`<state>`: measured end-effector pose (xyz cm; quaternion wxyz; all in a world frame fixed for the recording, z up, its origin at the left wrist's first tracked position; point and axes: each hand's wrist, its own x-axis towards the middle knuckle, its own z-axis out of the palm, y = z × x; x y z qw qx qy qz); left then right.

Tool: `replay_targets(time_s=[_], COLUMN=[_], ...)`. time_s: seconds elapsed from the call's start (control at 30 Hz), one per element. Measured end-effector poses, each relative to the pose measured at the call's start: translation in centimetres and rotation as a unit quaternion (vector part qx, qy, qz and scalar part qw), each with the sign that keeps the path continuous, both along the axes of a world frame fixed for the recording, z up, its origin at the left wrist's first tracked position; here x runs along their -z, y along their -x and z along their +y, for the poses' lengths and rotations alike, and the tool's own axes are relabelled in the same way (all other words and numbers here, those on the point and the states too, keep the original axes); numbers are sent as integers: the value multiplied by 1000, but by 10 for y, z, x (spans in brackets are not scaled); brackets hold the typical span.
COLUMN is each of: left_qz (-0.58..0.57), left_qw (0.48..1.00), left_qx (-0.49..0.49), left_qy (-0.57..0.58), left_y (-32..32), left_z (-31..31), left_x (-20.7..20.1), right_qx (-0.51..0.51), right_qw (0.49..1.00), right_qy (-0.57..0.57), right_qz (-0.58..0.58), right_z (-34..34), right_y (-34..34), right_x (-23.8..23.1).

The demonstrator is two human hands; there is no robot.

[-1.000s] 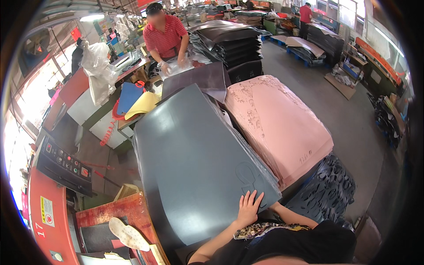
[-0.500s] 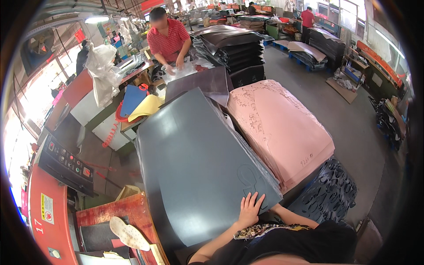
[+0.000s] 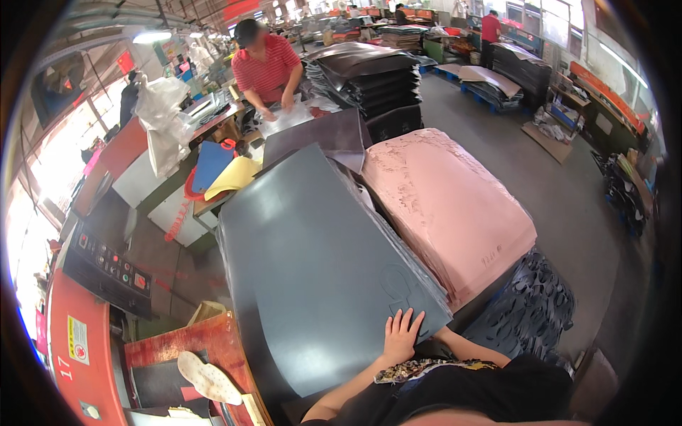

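Observation:
My left hand (image 3: 402, 336) lies flat near the front right corner of a large dark grey-green sheet (image 3: 305, 248), fingers stretched out. Under and around the fingertips, a rounded outline (image 3: 399, 285) is cut or pressed into the sheet's surface. This sheet tops a stack whose layered edges show along the right side. My right forearm (image 3: 472, 348) reaches in from the right to the same corner. Its hand is hidden at the sheet's near edge, so I cannot see the fingers or what they touch.
A stack of pink sheets (image 3: 447, 213) stands to the right, with black cut-out sheet scrap (image 3: 526, 305) below it. At left are a red machine (image 3: 82, 341) with a control panel (image 3: 106, 266) and a pale sole-shaped piece (image 3: 209, 378). A co-worker (image 3: 268, 67) handles clear plastic beyond.
My view has shifted slightly. The co-worker's head and arms have moved a little over the plastic. My left hand stays flat on the sheet.

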<state>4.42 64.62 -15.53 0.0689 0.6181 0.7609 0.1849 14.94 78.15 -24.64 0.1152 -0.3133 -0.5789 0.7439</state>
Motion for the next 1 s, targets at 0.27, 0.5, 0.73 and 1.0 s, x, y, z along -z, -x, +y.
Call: replay_targets(time_s=[0.27,0.5,0.73,1.0], left_qz=[3,-47,-68,-134], left_qw=[999,997,991,983], left_qx=[20,60,116,124], left_qy=[-25,-10,-10,13], left_y=[0,5,21,35], left_z=[-4,-6,-15,-17], left_x=[4,-2,-19,-41], right_qx=[9,-6,-61,106], right_qw=[999,990,950,965], right_qy=[-24,-85,-138,73], right_qz=[-19,-111,-272,-229], right_z=[-9,-20,-18,-14], right_y=[-3,2,2,-11], right_x=[-5,-12,-35,-11])
